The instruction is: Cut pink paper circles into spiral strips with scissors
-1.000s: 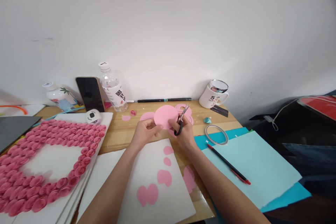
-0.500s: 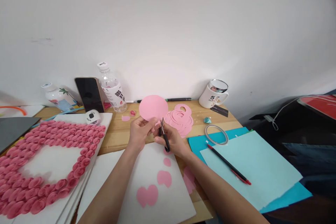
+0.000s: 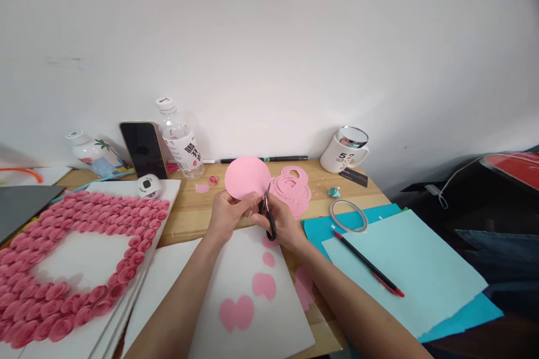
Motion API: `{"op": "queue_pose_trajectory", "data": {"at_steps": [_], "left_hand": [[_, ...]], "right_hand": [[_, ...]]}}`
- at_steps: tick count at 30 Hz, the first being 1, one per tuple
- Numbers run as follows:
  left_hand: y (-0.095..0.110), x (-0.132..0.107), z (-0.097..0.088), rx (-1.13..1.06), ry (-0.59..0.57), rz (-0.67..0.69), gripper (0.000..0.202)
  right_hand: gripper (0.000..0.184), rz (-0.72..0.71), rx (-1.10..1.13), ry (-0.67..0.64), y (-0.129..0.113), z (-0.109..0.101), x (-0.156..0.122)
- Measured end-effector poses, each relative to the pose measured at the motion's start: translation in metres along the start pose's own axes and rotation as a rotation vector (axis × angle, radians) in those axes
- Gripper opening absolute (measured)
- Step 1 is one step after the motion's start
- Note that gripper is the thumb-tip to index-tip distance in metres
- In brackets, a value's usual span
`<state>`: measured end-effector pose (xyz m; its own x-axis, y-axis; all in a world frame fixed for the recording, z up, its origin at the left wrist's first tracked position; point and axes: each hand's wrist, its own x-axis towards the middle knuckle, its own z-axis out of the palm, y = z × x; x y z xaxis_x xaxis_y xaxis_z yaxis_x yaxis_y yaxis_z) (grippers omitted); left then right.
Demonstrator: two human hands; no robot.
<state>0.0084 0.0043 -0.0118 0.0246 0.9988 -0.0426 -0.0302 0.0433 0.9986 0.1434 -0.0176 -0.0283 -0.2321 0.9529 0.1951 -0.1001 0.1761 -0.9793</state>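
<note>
Between thumb and fingers, my left hand (image 3: 229,212) pinches a round pink paper disc (image 3: 247,177) by its lower edge, holding it up above the table. My right hand (image 3: 281,221) is closed around black-handled scissors (image 3: 270,219), whose blades point up at the disc's lower right edge. Whether the blades have paper between them I cannot make out. Behind my right hand lies a pile of pink paper rings and spirals (image 3: 291,193). Below my hands, pink paper pieces (image 3: 236,313) rest on a white sheet (image 3: 252,342).
A board of rolled pink paper roses (image 3: 145,235) lies left. A phone (image 3: 144,150), a plastic bottle (image 3: 183,146) and a white mug (image 3: 343,151) stand along the wall. At right are light blue paper (image 3: 404,269), a pencil (image 3: 368,262) and a tape ring (image 3: 348,216).
The disc has dropped slightly and turned a little in my left hand. My right hand and the scissors have shifted slightly right, the blades now tilting more to the right.
</note>
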Motion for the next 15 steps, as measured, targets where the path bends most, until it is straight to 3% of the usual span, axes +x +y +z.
{"op": "queue_pose_trajectory", "data": {"at_steps": [15], "left_hand": [[-0.0038,0.0004,0.0016,-0.068,0.005,-0.046,0.027]], "right_hand": [[0.023,0.04,0.063,0.059,-0.0011,0.0043,-0.0012]]}}
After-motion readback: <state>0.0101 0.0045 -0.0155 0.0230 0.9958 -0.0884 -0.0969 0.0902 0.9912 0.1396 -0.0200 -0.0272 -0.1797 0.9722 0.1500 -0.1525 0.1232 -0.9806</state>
